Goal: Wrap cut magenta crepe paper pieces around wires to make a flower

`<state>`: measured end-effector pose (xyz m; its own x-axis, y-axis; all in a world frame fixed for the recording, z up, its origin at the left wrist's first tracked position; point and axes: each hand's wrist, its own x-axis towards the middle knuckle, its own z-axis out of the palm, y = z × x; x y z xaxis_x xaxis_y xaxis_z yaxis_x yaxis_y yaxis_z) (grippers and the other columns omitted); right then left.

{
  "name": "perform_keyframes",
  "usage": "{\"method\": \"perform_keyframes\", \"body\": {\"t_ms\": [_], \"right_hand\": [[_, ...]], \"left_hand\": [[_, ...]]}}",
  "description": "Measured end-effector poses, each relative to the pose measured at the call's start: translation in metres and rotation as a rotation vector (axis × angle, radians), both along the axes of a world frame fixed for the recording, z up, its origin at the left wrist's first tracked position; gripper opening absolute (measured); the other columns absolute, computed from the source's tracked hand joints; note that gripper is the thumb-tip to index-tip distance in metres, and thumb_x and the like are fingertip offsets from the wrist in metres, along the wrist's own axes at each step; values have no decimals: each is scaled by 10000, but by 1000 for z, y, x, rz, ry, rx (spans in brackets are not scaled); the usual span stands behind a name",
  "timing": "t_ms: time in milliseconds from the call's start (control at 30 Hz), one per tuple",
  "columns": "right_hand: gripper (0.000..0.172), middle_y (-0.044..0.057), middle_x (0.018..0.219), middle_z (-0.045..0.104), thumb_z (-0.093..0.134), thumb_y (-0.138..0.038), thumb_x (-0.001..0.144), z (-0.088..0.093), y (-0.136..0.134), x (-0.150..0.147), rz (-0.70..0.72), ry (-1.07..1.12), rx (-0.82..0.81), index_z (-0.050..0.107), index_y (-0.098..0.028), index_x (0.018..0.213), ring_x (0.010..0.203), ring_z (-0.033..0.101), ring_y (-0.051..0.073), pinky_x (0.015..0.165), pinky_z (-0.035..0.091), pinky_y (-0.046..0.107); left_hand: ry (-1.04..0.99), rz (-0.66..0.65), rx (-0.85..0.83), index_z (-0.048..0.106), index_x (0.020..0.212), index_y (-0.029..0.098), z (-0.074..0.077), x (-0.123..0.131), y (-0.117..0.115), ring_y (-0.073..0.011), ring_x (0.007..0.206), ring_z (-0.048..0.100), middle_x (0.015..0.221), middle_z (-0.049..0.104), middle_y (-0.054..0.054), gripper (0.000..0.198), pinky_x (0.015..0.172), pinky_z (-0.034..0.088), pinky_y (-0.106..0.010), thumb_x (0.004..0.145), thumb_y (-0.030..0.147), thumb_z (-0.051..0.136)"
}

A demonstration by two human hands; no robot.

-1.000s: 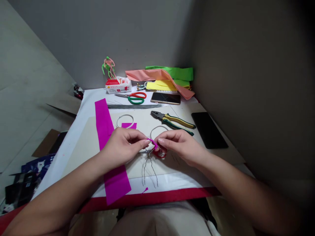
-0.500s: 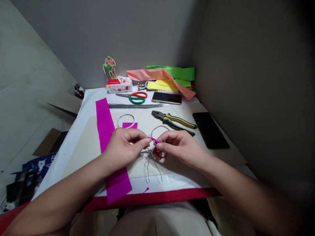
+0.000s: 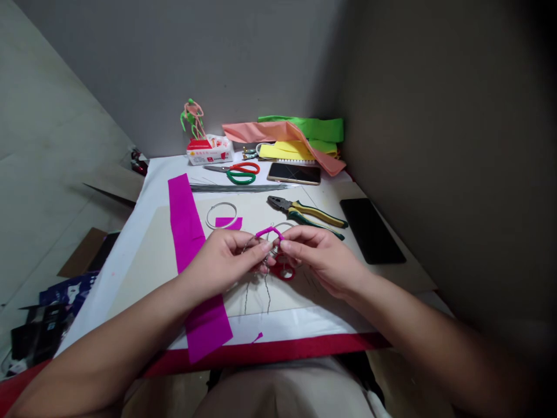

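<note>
A thin wire figure (image 3: 267,285) hangs between my hands, its upper part wrapped in magenta paper (image 3: 265,231) that bends to a peak. My left hand (image 3: 230,255) pinches the wire at the left, thumb against fingers. On the right, my right hand (image 3: 315,255) pinches the lower end of the magenta-wrapped part. Twisted wire ends dangle below my left hand. Under the hands lie red-handled scissors (image 3: 285,271), partly hidden. A long magenta strip (image 3: 187,217) runs beneath my left forearm.
Pliers (image 3: 304,215), a black phone (image 3: 372,231), a wire ring (image 3: 221,215) and a small magenta piece (image 3: 235,223) lie beyond the hands. Farther back are red-green scissors (image 3: 243,173), another phone (image 3: 293,173), a wire bundle (image 3: 239,188), coloured paper (image 3: 265,132) and a small box (image 3: 210,153).
The wrapped part has risen and now shows a bent peak above my fingertips. The dangling wire ends have swung left and up. Both hands keep nearly the same place.
</note>
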<state>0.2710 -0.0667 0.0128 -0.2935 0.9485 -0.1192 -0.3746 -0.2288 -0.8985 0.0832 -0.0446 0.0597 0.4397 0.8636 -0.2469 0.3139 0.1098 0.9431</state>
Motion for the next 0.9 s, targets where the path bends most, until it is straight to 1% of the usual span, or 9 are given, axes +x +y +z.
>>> {"method": "perform_keyframes", "body": {"t_ms": [67,167,333,467,567,700,767,833,900], "right_hand": [[191,-13,653,597,731,-335,778,-1,-1,0,36,3,10,680,-162,842,563,495,93,553,420,243],[189,7,696,623,723,-330,786,-1,-2,1,52,-1,34,702,-152,843,592,517,100,574,432,252],[131,20,775,636,718,-294,787,3,-3,2,-26,-90,146,716,-162,785,671,569,121,638,461,275],[98,16,741,614,678,-239,800,9,-4,4,-116,-313,346,698,-176,727,695,570,131,654,457,273],[125,13,686,584,634,-184,795,11,-7,2,-192,-502,481,652,-178,671,663,544,136,632,438,277],[164,-1,644,528,600,-113,754,9,-10,-3,-331,-727,653,566,-184,609,624,503,130,596,397,271],[162,1,642,511,596,-94,736,8,-10,-4,-402,-806,749,557,-183,608,633,492,134,587,374,273],[140,10,663,525,598,-100,744,8,-9,-3,-396,-803,771,582,-183,632,653,502,142,600,380,279],[107,21,704,567,611,-138,772,9,-5,2,-287,-691,673,627,-183,677,683,533,149,640,414,289]], "left_hand": [[53,-18,-11,729,689,124,1,1,-1,-141,570,648,665,739,-66,250,573,543,-255,821,313,631],[63,-31,2,725,682,130,2,1,-4,-132,554,631,650,733,-62,247,555,530,-247,827,292,610],[67,-21,24,722,685,126,2,1,-7,-133,552,630,652,737,-67,240,551,520,-242,825,287,612],[68,-42,83,724,667,134,-1,4,-10,-145,574,650,645,737,-66,256,568,521,-241,831,295,613],[62,-42,111,718,652,136,-5,7,-12,-155,596,662,648,737,-66,268,583,518,-243,837,294,606],[104,-10,131,700,633,120,-11,12,-16,-156,586,649,617,717,-71,275,573,497,-239,837,272,593],[114,4,151,686,611,122,-12,13,-17,-150,579,639,601,706,-64,275,553,480,-228,831,259,595],[102,10,147,687,609,124,-11,13,-17,-145,578,636,596,702,-58,264,552,479,-222,828,244,599],[70,17,111,703,632,125,-9,12,-17,-142,573,639,605,711,-57,249,555,492,-223,831,238,604]]}}
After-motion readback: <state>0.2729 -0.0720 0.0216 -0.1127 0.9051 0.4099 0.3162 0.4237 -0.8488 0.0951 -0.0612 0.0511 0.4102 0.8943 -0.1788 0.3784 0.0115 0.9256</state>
